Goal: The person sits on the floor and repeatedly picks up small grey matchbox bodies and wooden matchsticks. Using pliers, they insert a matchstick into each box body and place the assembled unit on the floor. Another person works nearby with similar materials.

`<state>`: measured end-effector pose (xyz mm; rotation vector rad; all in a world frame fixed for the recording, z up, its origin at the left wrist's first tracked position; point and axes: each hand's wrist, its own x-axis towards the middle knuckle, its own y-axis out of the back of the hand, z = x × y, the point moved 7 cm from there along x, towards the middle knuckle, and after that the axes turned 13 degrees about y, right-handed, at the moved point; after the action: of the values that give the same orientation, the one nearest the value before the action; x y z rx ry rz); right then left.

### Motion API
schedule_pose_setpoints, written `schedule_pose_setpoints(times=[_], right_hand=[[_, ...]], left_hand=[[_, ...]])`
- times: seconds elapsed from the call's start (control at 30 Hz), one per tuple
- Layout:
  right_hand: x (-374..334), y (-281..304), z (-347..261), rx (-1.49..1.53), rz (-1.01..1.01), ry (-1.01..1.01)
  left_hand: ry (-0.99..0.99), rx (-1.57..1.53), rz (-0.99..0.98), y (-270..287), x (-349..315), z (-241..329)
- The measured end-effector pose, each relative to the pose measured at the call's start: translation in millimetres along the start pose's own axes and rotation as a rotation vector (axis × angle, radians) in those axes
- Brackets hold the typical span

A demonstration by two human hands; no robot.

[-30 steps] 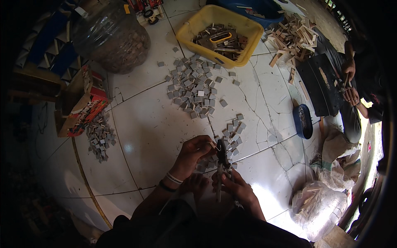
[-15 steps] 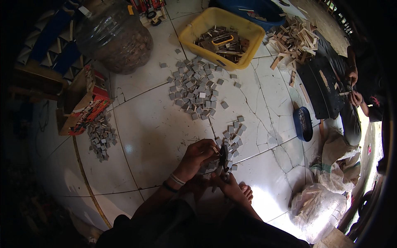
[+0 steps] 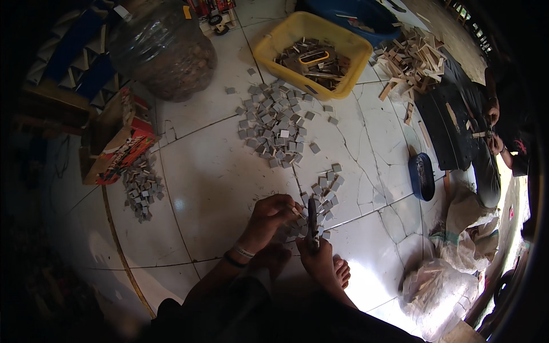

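My left hand [image 3: 262,224] pinches a small pale wooden piece [image 3: 296,210] at its fingertips, above the floor. Close to its right, my right hand [image 3: 318,260] is closed round a narrow dark hand tool [image 3: 312,219] whose upper end points away from me; its exact kind is hard to make out. Tool and piece appear a small gap apart. Beneath and beyond both hands lie small grey square tiles [image 3: 327,197], with a larger heap of the same grey tiles [image 3: 274,123] farther off.
At the back stands a yellow tub [image 3: 357,77] of wooden scraps, beside a wood-strip pile [image 3: 409,57]. A clear plastic container [image 3: 163,54] and a torn red box [image 3: 123,137] are on the left. Another person's hands [image 3: 494,128] work at right, near a blue bowl [image 3: 421,177].
My right hand has turned the tool, which now stands more upright and a little apart from the wooden piece. My left hand stays nearly where it was, still pinching the piece.
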<state>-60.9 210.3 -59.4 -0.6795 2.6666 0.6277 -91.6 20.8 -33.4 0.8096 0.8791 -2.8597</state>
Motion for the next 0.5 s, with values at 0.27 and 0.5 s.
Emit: schedule_pose_setpoints(times=[0.27,0.5], right_hand=[[-4,39,1,0.427,0.072,-0.119],[12,91,-62,0.237,0.197,0.241]], left_hand=[[-0.207,0.158,0.306,31,15,31],[-0.045,0.934,0.368,42,2,10]])
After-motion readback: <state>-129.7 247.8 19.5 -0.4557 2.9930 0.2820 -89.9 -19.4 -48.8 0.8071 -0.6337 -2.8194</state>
